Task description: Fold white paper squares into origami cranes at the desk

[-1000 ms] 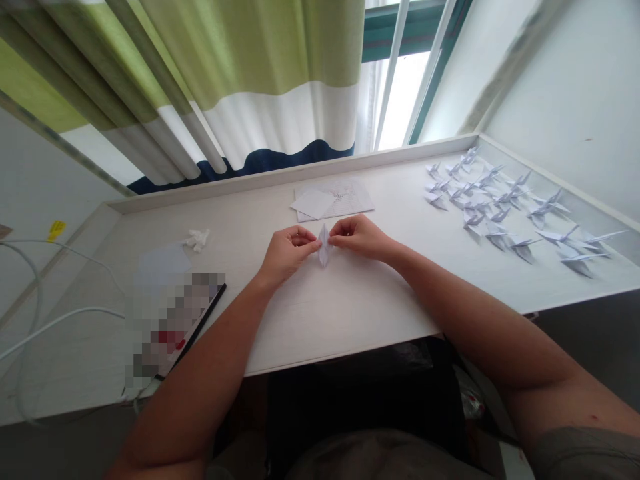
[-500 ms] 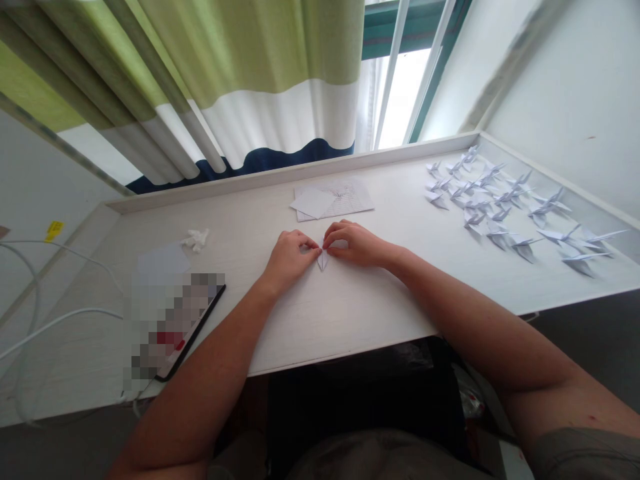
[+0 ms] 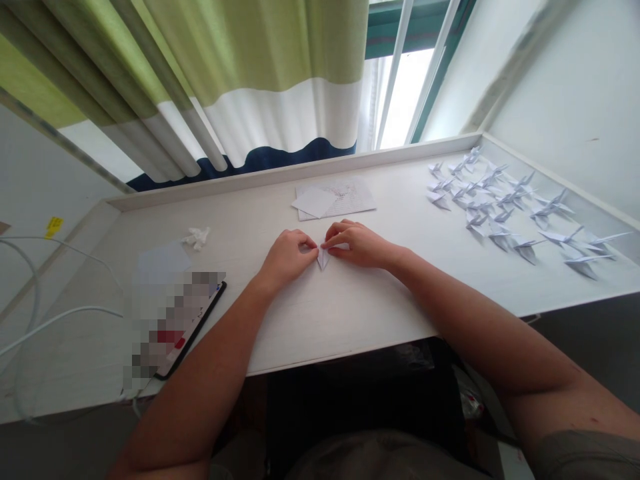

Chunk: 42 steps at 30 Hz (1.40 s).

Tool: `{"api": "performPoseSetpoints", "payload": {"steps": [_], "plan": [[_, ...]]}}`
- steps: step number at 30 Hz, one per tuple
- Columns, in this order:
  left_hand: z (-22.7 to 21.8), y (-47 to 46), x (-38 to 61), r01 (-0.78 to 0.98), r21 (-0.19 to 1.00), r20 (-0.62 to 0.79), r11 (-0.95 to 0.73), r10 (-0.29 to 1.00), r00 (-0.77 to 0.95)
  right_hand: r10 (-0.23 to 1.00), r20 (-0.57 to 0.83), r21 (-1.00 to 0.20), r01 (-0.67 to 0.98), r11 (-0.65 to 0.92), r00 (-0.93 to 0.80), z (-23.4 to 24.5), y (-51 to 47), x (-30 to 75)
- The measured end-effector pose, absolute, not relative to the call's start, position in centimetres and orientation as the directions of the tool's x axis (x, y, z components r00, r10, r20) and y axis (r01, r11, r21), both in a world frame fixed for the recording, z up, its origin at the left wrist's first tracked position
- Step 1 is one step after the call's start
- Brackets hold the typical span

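A small folded piece of white paper [image 3: 323, 259] lies pointed end down on the white desk [image 3: 320, 320], between my hands. My left hand [image 3: 287, 257] pinches its left side at the top. My right hand [image 3: 357, 244] grips the right side, its fingers curled over the upper edge. The fingertips of both hands nearly meet above the paper and hide its upper part. Far to the right stand several finished white origami cranes [image 3: 500, 207].
Behind my hands lie a printed sheet [image 3: 355, 197] and a loose white square [image 3: 314, 202]. To the left are crumpled white tissue [image 3: 197, 238], a pale sheet [image 3: 163, 261], a pixelated black-edged device [image 3: 175, 320] and a white cable [image 3: 60, 317].
The paper has dropped from an upright position between my fingers to low on the desk and looks shorter. Both hands have come down with it, and the cranes shift slightly with the view.
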<state>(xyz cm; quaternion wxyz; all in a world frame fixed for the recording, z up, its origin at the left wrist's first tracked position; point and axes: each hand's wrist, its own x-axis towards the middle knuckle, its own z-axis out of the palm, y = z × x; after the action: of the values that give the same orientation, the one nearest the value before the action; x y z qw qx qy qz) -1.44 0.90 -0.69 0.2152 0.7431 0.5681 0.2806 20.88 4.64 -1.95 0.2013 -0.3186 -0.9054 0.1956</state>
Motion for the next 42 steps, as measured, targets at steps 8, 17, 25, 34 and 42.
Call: {"api": "performPoseSetpoints", "payload": {"steps": [8,17,25,34,42], "plan": [[-1.3,1.1,-1.3,0.733,0.640,0.183,-0.230,0.972,0.146,0.628,0.259,-0.446,0.485,0.752,-0.734,-2.1,4.6,20.9],[-1.0,0.3,-0.5,0.793,0.498,0.272,-0.350,0.932,0.240,0.647,0.265,-0.475,0.487,0.733,-0.715,-2.2,4.7,20.8],[-0.6,0.0,-0.4,0.787,0.428,0.271,-0.445,0.894,0.358,0.662,0.247,-0.493,0.496,0.715,-0.708,-1.9,4.6,20.8],[-0.1,-0.4,-0.8,0.790,0.315,0.234,-0.526,0.850,0.473,0.680,0.245,-0.514,0.502,0.695,-0.691,-2.0,4.8,20.9],[0.2,0.0,-1.6,0.736,0.445,0.232,-0.511,0.859,0.457,0.687,0.243,-0.534,0.497,0.684,-0.685,-1.8,4.8,20.9]]}}
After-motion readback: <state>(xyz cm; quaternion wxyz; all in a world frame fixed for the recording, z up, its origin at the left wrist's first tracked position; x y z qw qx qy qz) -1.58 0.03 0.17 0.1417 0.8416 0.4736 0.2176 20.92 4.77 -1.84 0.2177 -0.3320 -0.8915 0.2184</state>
